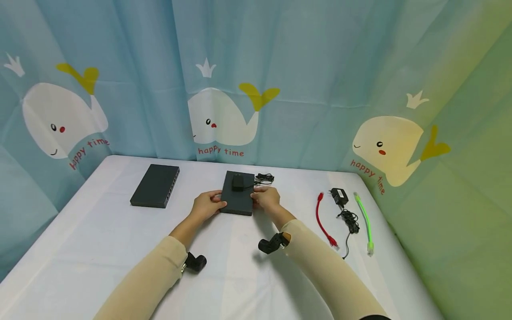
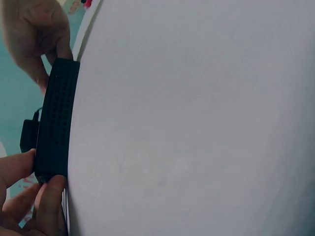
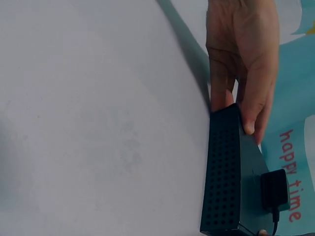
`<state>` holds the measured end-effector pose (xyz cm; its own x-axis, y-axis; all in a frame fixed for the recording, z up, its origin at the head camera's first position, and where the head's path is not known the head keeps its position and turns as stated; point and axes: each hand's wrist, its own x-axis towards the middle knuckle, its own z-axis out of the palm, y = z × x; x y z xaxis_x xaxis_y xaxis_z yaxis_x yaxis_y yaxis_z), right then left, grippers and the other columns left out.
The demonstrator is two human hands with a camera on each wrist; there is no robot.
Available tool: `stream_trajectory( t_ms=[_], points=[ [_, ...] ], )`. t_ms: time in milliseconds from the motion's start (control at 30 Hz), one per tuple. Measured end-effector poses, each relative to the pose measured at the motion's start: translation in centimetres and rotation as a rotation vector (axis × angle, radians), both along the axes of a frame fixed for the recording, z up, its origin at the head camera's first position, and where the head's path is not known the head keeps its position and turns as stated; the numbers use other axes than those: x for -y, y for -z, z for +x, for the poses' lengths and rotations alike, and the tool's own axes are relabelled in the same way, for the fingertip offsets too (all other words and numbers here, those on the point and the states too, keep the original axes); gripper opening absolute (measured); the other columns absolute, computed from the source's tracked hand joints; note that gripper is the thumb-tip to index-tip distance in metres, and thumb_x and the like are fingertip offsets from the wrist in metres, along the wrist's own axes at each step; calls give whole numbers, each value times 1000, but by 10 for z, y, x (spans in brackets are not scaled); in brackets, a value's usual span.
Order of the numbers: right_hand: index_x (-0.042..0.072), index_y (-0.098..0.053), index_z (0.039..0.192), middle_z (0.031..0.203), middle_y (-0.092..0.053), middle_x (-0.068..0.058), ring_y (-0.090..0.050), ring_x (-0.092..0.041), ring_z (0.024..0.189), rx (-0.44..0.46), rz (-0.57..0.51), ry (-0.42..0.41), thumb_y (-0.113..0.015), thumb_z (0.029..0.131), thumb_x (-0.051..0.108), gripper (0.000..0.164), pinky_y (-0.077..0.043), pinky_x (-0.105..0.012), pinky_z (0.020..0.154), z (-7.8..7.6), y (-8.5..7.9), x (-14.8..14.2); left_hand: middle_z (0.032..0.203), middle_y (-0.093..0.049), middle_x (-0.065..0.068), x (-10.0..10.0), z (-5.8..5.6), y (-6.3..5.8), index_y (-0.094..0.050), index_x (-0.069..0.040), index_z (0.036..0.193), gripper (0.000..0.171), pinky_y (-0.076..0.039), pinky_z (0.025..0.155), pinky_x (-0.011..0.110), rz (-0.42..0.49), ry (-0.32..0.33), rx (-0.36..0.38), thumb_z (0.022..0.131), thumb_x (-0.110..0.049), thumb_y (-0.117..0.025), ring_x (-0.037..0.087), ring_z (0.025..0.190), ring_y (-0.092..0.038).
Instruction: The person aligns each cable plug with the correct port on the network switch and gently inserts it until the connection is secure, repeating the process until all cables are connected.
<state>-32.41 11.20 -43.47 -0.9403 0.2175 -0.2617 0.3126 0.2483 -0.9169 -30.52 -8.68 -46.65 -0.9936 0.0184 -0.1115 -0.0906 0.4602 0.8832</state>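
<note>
A flat black network switch [image 1: 237, 200] lies between both hands at the back middle of the table, with a black power adapter [image 1: 238, 182] on its top. My left hand [image 1: 206, 206] grips its left edge, thumb on the top face and fingers at the side. On the opposite edge my right hand [image 1: 267, 198] holds it in the same way. Rows of vent holes mark the near side of the switch [image 2: 60, 108] in the left wrist view. The adapter's bundled cable [image 1: 264, 178] lies behind the right hand.
A second black switch [image 1: 155, 186] with ports along its right side lies at the left. On the right are a red network cable [image 1: 318, 213], another power adapter [image 1: 339, 196] with coiled cord, and a green network cable [image 1: 365, 222]. A printed curtain [image 1: 312, 80] hangs behind the table.
</note>
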Motion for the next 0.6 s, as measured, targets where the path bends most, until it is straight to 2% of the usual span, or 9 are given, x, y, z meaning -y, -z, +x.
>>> stream_trajectory(
  t_ms=[200, 400, 467, 600],
  points=[
    [-2, -72, 115, 108, -71, -20, -65, -13, 71, -3, 2, -2, -71, 88, 0, 26, -61, -28, 69, -2, 3, -4, 109, -68, 13, -4, 0, 0, -59, -8, 137, 52, -59, 66, 23, 1, -16, -13, 88, -14, -75, 16, 80, -68],
    [-3, -70, 118, 109, -71, -21, -72, -22, 88, -58, -19, -48, -74, 87, 4, 32, -61, -31, 75, 16, 9, -7, 113, -68, 15, -5, -2, -1, -58, -8, 137, 52, -60, 71, 26, 26, -20, 11, 88, -14, -75, 24, 93, -69],
    [-3, -70, 118, 106, -72, -19, -73, -21, 85, -81, -3, -68, -76, 85, 4, 34, -61, -28, 73, 24, 12, -7, 114, -68, 15, -5, -1, -1, -57, -9, 138, 52, -61, 72, 27, 30, -21, 18, 89, -14, -74, 25, 95, -69],
    [-3, -70, 117, 102, -73, -17, -66, -7, 72, -117, 24, -80, -78, 83, 3, 35, -60, -24, 70, 36, 16, -7, 118, -67, 17, -2, 0, -1, -56, -8, 139, 53, -61, 73, 27, 39, -1, 42, 90, -14, -73, 25, 96, -69]
  ],
)
